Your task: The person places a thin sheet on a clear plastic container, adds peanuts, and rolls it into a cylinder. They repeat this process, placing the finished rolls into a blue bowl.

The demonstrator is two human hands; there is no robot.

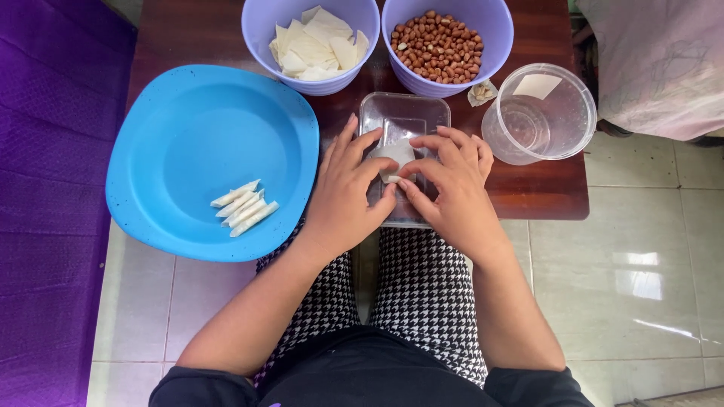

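My left hand (343, 192) and my right hand (452, 185) meet over a clear plastic lid (403, 113) on the dark wooden table. Both pinch a small white wrapper piece (397, 154) between fingertips, folding it on the lid. A big blue plate (188, 136) to the left holds several thin rolled white pieces (243, 207). Behind the lid stand two lavender bowls: one (260, 38) with a pile of white wrapper sheets (317, 45), the other (498, 30) full of peanuts (437, 45).
A clear round plastic tub (566, 120) stands at the right near the table's edge, a small crumpled scrap (481, 92) beside it. Purple cloth (45, 188) lies left, pale tiled floor (641, 279) below and right. My checked trousers (422, 294) are under the table's edge.
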